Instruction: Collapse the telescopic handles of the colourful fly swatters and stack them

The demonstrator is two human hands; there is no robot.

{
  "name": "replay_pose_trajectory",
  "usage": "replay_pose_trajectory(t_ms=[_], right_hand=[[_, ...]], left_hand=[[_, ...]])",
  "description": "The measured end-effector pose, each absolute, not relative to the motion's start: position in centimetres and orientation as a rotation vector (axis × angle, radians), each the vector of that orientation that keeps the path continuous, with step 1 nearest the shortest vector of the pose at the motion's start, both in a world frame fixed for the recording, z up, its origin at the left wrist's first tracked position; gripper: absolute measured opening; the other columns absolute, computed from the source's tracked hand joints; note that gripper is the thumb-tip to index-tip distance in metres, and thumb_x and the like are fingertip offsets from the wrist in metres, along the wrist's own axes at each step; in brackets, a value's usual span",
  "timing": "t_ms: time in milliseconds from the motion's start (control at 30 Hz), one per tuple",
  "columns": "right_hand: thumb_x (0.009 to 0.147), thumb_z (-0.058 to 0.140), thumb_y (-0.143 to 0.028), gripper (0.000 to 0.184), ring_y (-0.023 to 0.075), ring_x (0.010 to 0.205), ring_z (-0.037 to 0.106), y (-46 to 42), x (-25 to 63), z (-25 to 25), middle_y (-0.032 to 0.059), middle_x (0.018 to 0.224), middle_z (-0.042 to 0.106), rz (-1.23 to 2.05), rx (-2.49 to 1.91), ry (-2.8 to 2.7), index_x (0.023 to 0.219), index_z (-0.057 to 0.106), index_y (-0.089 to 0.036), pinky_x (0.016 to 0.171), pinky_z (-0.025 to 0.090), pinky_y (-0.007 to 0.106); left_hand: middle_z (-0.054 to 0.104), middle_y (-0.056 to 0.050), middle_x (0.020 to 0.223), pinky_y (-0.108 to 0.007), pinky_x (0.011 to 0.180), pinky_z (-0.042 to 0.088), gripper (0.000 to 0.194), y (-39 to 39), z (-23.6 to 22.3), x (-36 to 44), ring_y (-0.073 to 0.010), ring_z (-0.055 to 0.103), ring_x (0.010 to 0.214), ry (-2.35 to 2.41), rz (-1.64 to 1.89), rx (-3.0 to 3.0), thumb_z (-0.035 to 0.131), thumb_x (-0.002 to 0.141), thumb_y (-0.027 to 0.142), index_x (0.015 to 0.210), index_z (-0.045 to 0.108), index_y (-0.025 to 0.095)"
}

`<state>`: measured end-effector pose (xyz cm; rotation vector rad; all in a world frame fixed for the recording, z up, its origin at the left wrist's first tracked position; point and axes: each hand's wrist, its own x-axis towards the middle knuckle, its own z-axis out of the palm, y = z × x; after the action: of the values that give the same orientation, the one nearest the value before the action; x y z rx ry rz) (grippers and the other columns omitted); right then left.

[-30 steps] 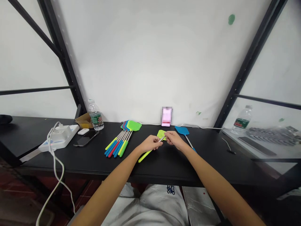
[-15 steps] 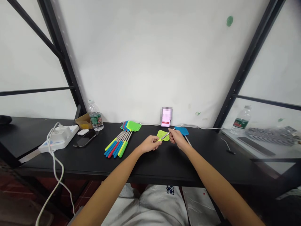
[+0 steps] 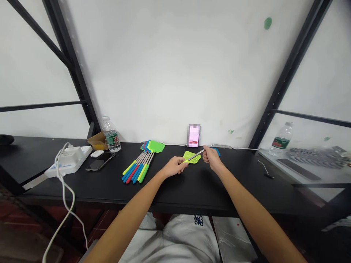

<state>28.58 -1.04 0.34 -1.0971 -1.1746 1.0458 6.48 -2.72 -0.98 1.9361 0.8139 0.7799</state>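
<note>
My left hand (image 3: 174, 167) grips the lime-yellow end of a fly swatter near the middle of the black table. Its lime green mesh head (image 3: 193, 157) lies flat under a thin metal shaft (image 3: 197, 153). That shaft runs up and right to my right hand (image 3: 211, 155), which pinches it. Behind my right hand, a blue swatter head (image 3: 216, 151) is mostly hidden. To the left stands a fanned stack of several swatters (image 3: 142, 162) with coloured handles, apart from both hands.
A blurred phone on a stand (image 3: 193, 136) sits at the wall. Further left are a water bottle (image 3: 111, 136), a smartphone (image 3: 100, 161), a white power strip (image 3: 68, 160) and a cardboard piece (image 3: 97, 141). A second bottle (image 3: 281, 142) stands on a pale surface at right.
My hands have drawn apart, with my right hand moving right and up along the metal shaft. The swatter has swung round, and its lime-yellow handle no longer sticks out below my left hand.
</note>
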Motion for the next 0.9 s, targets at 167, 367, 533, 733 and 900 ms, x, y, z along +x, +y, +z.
replay_pose_trajectory(t_ms=[167,367,533,733,900], right_hand=[[0.084,0.055,-0.056,0.046,0.0063,0.036,0.025,-0.9,29.4,0.7,-0.0076,0.045,0.028,0.965,-1.084,-0.988,0.064,0.028,-0.024,0.034,0.016,0.022],[0.081,0.059,-0.052,0.042,0.0061,0.036,0.027,-0.7,29.6,0.5,-0.0063,0.045,0.033,0.931,-1.162,-0.987,0.063,0.034,-0.023,0.034,0.015,0.022],[0.081,0.058,-0.053,0.042,0.0067,0.036,0.029,-0.4,29.4,-0.3,-0.0043,0.044,0.037,0.963,-1.203,-1.086,0.061,0.038,-0.022,0.034,0.017,0.022],[0.082,0.058,-0.052,0.044,0.0068,0.036,0.033,-0.5,29.1,-0.9,-0.0023,0.044,0.040,0.945,-1.258,-1.207,0.057,0.041,-0.021,0.034,0.022,0.021],[0.084,0.056,-0.048,0.043,0.0070,0.033,0.033,-0.6,28.9,-1.1,-0.0012,0.040,0.041,0.961,-1.322,-1.248,0.055,0.041,-0.020,0.032,0.021,0.020]], left_hand=[[0.050,0.004,0.056,-0.021,0.050,0.034,0.034,-2.6,-1.0,6.4,-0.0087,0.045,0.048,0.933,0.825,1.991,0.049,0.087,0.048,0.076,0.054,0.016],[0.057,-0.002,0.067,-0.025,0.058,0.027,0.030,-2.2,-1.1,5.8,-0.0143,0.051,0.065,1.590,1.038,2.276,0.046,0.089,0.040,0.070,0.054,0.019],[0.062,-0.005,0.076,-0.027,0.059,0.028,0.029,-2.0,-1.3,5.6,-0.0177,0.056,0.074,1.737,0.884,2.313,0.045,0.089,0.038,0.070,0.057,0.019],[0.066,-0.008,0.091,-0.027,0.064,0.037,0.017,-2.0,-1.4,5.6,-0.0216,0.060,0.086,1.813,0.671,2.374,0.054,0.083,0.033,0.079,0.063,0.020],[0.066,-0.009,0.098,-0.028,0.069,0.041,0.014,-2.0,-1.5,5.5,-0.0218,0.061,0.090,1.829,0.623,2.393,0.056,0.082,0.032,0.084,0.064,0.019]])
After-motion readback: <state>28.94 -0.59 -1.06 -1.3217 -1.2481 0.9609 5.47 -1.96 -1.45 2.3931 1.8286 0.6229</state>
